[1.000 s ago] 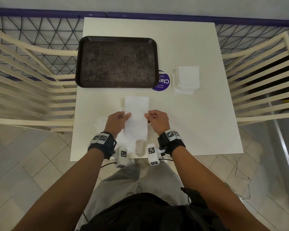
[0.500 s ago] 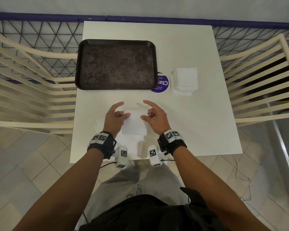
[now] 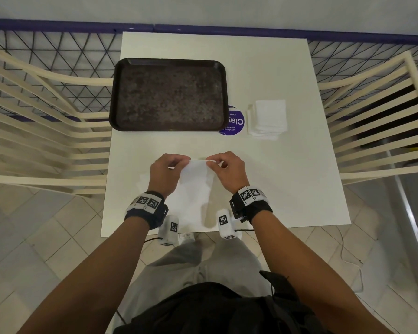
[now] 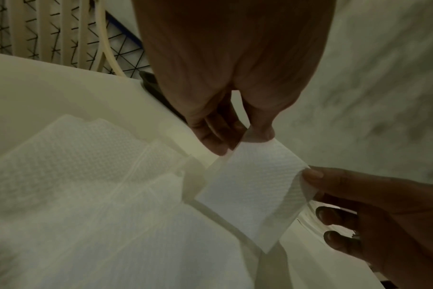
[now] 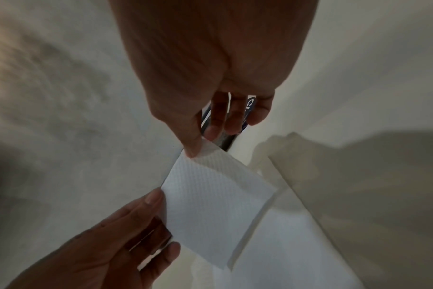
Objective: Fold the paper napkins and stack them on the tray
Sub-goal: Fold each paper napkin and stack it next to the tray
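Note:
I hold a white folded paper napkin (image 3: 195, 174) lifted above the near middle of the table. My left hand (image 3: 165, 173) pinches its upper left corner and my right hand (image 3: 227, 171) pinches its upper right corner. The left wrist view shows the napkin (image 4: 250, 187) hanging between thumb and fingers (image 4: 258, 131), with the right hand's fingers (image 4: 314, 174) on its other corner. The right wrist view shows the same napkin (image 5: 215, 207). Under the hands several unfolded napkins (image 3: 191, 208) lie flat. The dark tray (image 3: 169, 95) sits at the far left, with nothing on it.
A stack of white napkins (image 3: 268, 119) lies at the far right of the white table (image 3: 287, 177), beside a round purple sticker (image 3: 234, 121). Cream slatted chairs (image 3: 41, 131) stand on both sides. A black wire fence runs behind.
The napkin was a long strip, then folded in half on the table. Now both hands have pinched its top corners and raised it, moving slightly forward.

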`<state>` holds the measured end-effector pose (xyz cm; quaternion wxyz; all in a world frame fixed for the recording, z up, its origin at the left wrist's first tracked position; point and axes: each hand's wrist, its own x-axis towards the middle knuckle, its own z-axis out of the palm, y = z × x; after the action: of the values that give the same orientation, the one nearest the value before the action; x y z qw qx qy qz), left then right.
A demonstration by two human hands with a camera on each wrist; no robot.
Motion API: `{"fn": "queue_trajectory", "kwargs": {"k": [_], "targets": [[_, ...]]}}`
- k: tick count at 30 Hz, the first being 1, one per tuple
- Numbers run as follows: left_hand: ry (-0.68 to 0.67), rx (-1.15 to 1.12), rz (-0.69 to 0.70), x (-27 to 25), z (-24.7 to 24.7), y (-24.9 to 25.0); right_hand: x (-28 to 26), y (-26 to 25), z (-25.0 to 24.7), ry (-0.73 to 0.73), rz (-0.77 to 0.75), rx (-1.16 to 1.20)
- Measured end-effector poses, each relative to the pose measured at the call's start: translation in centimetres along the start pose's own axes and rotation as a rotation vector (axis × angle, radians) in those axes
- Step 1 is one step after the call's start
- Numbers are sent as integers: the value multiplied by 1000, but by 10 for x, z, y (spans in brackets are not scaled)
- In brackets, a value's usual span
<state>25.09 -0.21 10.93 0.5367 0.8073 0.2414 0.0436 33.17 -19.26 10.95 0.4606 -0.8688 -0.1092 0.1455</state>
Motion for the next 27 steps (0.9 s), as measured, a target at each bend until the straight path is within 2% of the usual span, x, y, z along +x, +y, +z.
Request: {"fn": "queue_trajectory", "kwargs": {"k": [5, 10, 15, 20, 27], "targets": [[18, 134, 72, 3, 2, 0, 4, -6, 6, -41, -24, -154], [-31, 144, 174, 5, 4, 10, 13, -35, 6, -89, -82, -247], [4, 168, 173, 10, -1, 20, 25, -42, -3, -112, -19, -161], [44, 71, 91, 11, -4, 21, 31, -32, -25, -66, 67, 77], [93, -37, 7, 16, 9, 24, 27, -32, -25, 4, 192, 202]]}}
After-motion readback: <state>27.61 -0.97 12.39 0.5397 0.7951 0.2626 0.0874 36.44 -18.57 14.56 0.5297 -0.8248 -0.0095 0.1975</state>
